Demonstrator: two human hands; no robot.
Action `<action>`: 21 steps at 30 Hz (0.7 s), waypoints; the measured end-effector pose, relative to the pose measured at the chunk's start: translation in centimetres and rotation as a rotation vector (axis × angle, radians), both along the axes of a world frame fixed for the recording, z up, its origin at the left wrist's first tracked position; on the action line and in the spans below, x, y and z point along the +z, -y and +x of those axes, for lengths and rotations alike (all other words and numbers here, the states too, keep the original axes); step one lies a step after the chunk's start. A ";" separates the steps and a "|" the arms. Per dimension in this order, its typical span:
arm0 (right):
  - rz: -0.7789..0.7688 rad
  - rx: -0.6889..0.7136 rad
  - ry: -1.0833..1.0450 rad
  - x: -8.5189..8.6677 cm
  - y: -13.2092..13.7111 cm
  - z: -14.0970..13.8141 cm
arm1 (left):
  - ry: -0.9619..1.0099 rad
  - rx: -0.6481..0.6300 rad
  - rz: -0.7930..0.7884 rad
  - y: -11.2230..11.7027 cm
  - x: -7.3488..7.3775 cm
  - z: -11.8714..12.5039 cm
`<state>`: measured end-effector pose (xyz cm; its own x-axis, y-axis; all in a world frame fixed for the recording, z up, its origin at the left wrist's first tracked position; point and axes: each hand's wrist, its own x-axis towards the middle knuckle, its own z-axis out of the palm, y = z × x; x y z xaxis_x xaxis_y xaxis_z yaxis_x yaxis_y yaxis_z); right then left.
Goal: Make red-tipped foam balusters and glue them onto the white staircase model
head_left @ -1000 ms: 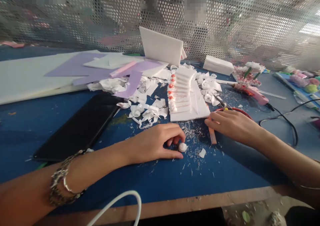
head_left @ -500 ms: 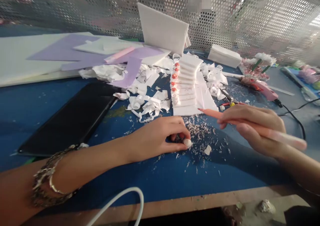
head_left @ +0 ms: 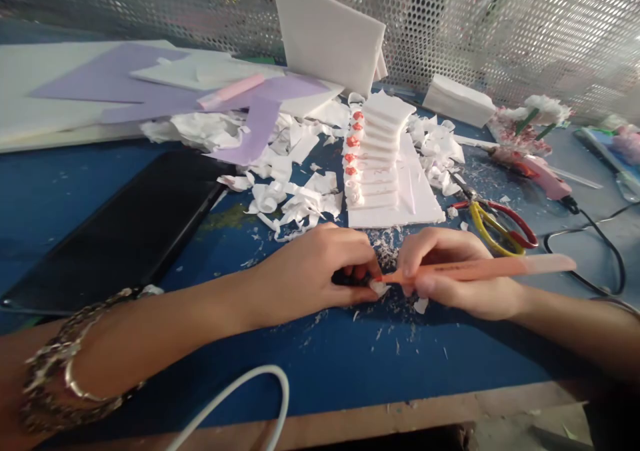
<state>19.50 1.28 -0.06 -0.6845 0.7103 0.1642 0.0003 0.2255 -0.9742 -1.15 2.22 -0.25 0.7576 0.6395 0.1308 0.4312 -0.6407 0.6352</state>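
Note:
My left hand [head_left: 333,264] rests on the blue table, thumb and fingers pinching a small whitish piece [head_left: 381,288]; its material I cannot make out. In my right hand [head_left: 450,271] is an orange marker [head_left: 480,268], held like a pen, its orange tip against the small piece. Just behind the hands lies a white foam sheet [head_left: 425,214] bearing a row of little white foam slabs [head_left: 383,148]. Along the left edge of that row sit small rosettes, several with orange-red colouring [head_left: 353,142] and the nearest one white [head_left: 355,194]. Fine shavings are scattered around my fingertips.
A black phone-like slab [head_left: 115,231] lies left, with purple and white sheets [head_left: 165,91] behind. Crumpled white scraps [head_left: 305,204] flank the foam sheet. To the right are red-and-yellow pliers [head_left: 500,224] and a pink glue gun [head_left: 545,178] with its cord. A white cable [head_left: 240,391] loops in front.
My right hand has moved left with the marker, bringing its tip onto the piece in my left hand. The pliers' handles are now uncovered. The view has shifted slightly.

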 end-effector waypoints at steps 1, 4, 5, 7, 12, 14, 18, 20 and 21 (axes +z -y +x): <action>0.014 -0.002 0.008 0.0 -0.1 -0.2 | 0.003 -0.003 -0.005 0.0 0.0 0.0; 0.014 0.007 0.032 0.1 -0.4 -0.4 | 0.013 -0.013 -0.021 -0.1 -0.1 0.1; 0.012 0.019 0.036 0.1 -0.5 -0.5 | 0.016 -0.010 -0.022 -0.1 -0.1 0.1; 0.034 0.045 0.042 0.2 -0.6 -0.5 | 0.016 -0.006 -0.026 0.0 -0.1 0.1; 0.087 0.079 0.108 -0.1 -0.8 -0.5 | 0.002 -0.039 -0.022 -0.1 -0.2 -0.2; 0.108 0.044 0.117 -0.3 -0.7 -0.4 | -0.009 -0.043 -0.020 -0.2 -0.3 -0.3; 0.170 0.046 0.157 -0.5 -0.6 -0.4 | -0.018 -0.057 -0.041 -0.2 -0.2 -0.4; 0.197 0.046 0.194 -0.4 -0.6 -0.4 | -0.018 -0.057 -0.033 -0.2 -0.2 -0.5; 0.210 0.041 0.212 -0.4 -0.5 -0.5 | -0.019 -0.058 -0.028 -0.2 -0.2 -0.5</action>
